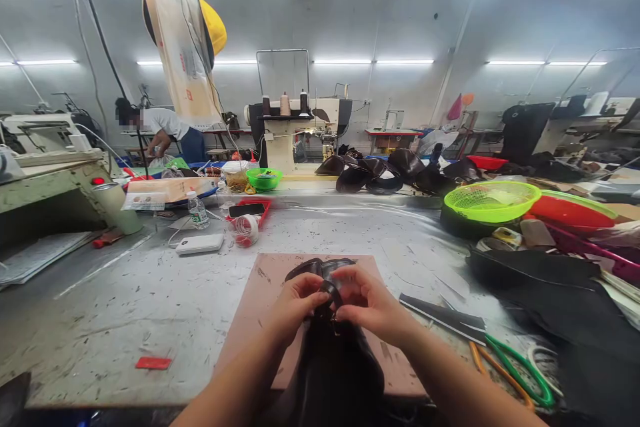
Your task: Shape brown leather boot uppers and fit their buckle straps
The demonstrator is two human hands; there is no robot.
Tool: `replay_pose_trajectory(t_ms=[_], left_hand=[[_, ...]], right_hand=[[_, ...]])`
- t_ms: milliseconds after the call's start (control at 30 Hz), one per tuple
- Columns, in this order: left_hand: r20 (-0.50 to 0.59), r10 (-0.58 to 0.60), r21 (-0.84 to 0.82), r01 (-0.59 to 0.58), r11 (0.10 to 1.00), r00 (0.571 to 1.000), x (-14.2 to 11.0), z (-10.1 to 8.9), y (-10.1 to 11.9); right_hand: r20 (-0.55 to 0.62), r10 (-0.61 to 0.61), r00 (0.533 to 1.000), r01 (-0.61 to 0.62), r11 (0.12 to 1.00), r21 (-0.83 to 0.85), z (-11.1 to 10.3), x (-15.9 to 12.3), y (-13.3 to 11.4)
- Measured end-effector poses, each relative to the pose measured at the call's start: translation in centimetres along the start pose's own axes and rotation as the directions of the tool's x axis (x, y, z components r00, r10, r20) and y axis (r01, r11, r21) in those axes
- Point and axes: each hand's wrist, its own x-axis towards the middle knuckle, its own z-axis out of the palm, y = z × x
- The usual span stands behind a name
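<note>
A dark leather piece [340,373], which looks like a boot or shoe upper, lies over a pinkish board [247,320] at the table's front edge. Its far end has rounded flaps. A narrow dark strap [331,291] arches up from it, with a small metal buckle [335,327] just below. My left hand [300,297] pinches the strap between thumb and fingers. On the other side my right hand [370,300] is curled round the strap beside the buckle, thumb and fingertips close to it. The exact contact of the right fingertips is partly hidden.
Scissors with green and orange handles [520,367] and dark strips [445,317] lie right, beside black leather [540,287] and a lime basket [493,201]. At left are a power bank [200,244], a bottle [197,210] and a red tray [260,205]. A person [167,130] bends over behind.
</note>
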Motion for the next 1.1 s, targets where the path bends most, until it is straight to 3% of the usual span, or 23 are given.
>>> replay_pose_trajectory(t_ms=[100, 167, 267, 333, 367, 467, 567, 700, 800, 900, 1033, 1100], left_hand=[[-0.033, -0.007, -0.010, 0.006, 1.000, 0.999, -0.1, 0.3, 0.0], [-0.055, -0.012, -0.012, 0.012, 1.000, 0.998, -0.1, 0.4, 0.1], [-0.056, -0.003, -0.018, 0.002, 1.000, 0.998, -0.2, 0.5, 0.1], [-0.047, 0.008, -0.016, -0.009, 1.000, 0.999, -0.3, 0.5, 0.2], [-0.042, 0.016, -0.016, -0.016, 1.000, 0.999, -0.3, 0.5, 0.2], [-0.009, 0.039, -0.023, -0.039, 0.999, 0.999, -0.5, 0.3, 0.0], [0.053, 0.070, -0.032, -0.068, 0.997, 0.996, -0.7, 0.0, -0.2], [0.125, 0.108, -0.031, -0.105, 0.994, 0.986, -0.7, -0.2, -0.4], [0.169, 0.123, 0.039, -0.131, 0.991, 0.978, -0.8, -0.1, -0.2], [0.222, 0.107, 0.118, -0.135, 0.984, 0.969, -1.0, 0.1, 0.1], [0.269, 0.107, 0.118, -0.142, 0.983, 0.957, -0.9, 0.3, -0.2], [0.270, 0.115, 0.101, -0.147, 0.984, 0.956, -0.8, 0.3, -0.4]], right_hand=[[-0.121, -0.154, 0.981, 0.113, 0.950, -0.291, 0.8, -0.2, 0.4], [-0.146, -0.329, 0.933, 0.223, 0.847, -0.483, 1.2, -0.4, 0.5], [-0.023, -0.615, 0.788, 0.439, 0.587, -0.681, 1.3, -0.6, 0.8], [0.095, -0.700, 0.708, 0.514, 0.418, -0.749, 1.1, -0.7, 1.2], [0.136, -0.705, 0.696, 0.526, 0.372, -0.765, 1.0, -0.7, 1.4], [0.184, -0.662, 0.727, 0.527, 0.365, -0.768, 0.8, -1.0, 2.1], [0.127, -0.635, 0.762, 0.478, 0.418, -0.773, 1.1, -1.5, 2.4], [-0.038, -0.546, 0.837, 0.281, 0.487, -0.827, 1.4, -1.7, 1.9], [-0.153, -0.389, 0.908, 0.107, 0.571, -0.814, 0.8, -1.1, 0.8], [-0.012, -0.194, 0.981, 0.107, 0.591, -0.799, -0.2, -0.5, -0.6], [0.162, -0.069, 0.984, 0.172, 0.555, -0.814, -1.7, 0.3, -2.1], [0.225, 0.002, 0.974, 0.172, 0.637, -0.751, -2.6, 0.8, -2.5]])
